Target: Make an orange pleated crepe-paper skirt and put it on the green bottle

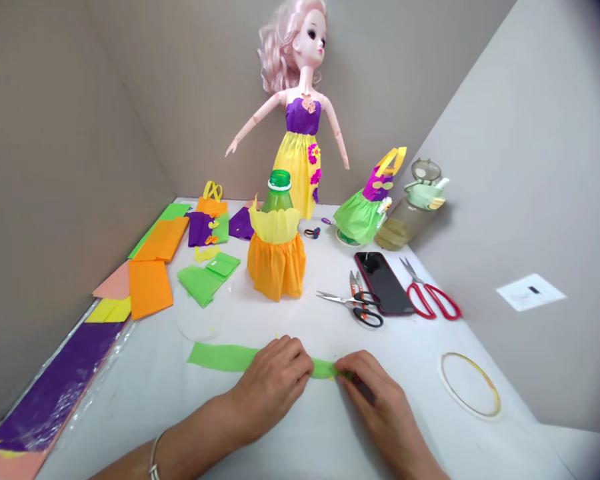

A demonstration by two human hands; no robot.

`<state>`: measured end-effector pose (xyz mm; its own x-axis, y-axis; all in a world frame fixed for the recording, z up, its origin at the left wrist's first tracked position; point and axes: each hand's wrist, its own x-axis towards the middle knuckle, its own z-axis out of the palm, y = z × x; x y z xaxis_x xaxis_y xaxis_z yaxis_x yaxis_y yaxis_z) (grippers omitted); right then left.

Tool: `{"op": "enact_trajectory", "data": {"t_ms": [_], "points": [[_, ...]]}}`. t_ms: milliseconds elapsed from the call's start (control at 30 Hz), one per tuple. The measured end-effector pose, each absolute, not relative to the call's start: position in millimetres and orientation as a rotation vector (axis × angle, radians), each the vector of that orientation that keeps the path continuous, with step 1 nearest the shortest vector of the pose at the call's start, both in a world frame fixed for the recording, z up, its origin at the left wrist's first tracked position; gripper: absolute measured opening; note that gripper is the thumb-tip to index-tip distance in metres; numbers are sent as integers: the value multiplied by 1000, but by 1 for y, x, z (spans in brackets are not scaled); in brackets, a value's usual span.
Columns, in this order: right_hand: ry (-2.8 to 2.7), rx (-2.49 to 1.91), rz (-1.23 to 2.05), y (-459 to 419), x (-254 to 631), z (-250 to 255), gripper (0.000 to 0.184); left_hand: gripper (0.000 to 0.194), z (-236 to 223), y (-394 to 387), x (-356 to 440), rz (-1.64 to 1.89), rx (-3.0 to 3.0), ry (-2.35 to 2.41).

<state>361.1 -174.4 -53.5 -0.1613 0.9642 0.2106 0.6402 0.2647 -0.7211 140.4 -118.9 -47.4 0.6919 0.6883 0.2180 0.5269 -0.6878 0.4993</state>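
A long strip of green crepe paper (225, 357) lies across the front of the white table. My left hand (280, 373) rests over the middle of the strip, its fingers curled and pressed down on it. At the strip's right end, my right hand (373, 390) pinches the paper between thumb and fingertips. A short green stretch shows between the two hands. Behind them stands a green bottle (279, 193) wrapped in a yellow paper top and a gathered orange paper skirt (277, 267).
Black-handled scissors (363, 307), orange snips (356, 285), a phone (384, 283) and red scissors (433, 297) lie behind my right hand. A tape roll (470, 385) is at right. Folded papers (150, 287) line the left; a doll (303, 127), dressed bottle (363, 213) and jug (405, 213) stand behind.
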Motion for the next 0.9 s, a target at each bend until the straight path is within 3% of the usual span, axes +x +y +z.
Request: {"op": "enact_trajectory", "data": {"t_ms": [200, 267, 333, 900], "points": [[-2072, -1445, 101, -172, 353, -52, 28, 12, -49, -121, 147, 588, 2592, 939], [-2136, -1393, 24, -170, 344, -49, 21, 11, -49, -121, 150, 596, 2585, 935], [-2147, -1356, 19, -167, 336, -49, 14, 10, -48, -121, 148, 604, 2544, 945], [-2251, -1407, 150, -169, 340, -44, 16, 16, -45, -125, 81, 559, 2402, 1031]]}}
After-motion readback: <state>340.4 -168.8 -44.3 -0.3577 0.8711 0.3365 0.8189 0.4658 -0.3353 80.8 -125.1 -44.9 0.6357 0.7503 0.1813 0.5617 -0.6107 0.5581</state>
